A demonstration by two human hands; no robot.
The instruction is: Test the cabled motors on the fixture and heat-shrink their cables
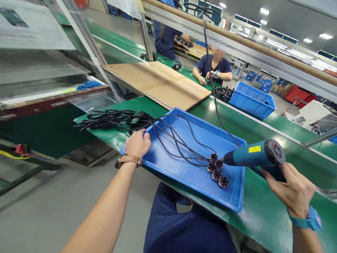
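My right hand is wrapped around the handle of a teal and black heat gun, its vented rear end facing me. The gun's tip points left, close to several small round motors with copper windings, which lie in a shallow blue tray. Black cables run from the motors across the tray to its left rim. There my left hand is closed over the tray's edge, beside a black part on the cables. Its fingertips are partly hidden.
A cable bundle lies left on the green bench. A brown board sits behind the tray, and a power cord hangs down. Across the line, a person sits near a blue bin; another person stands farther left.
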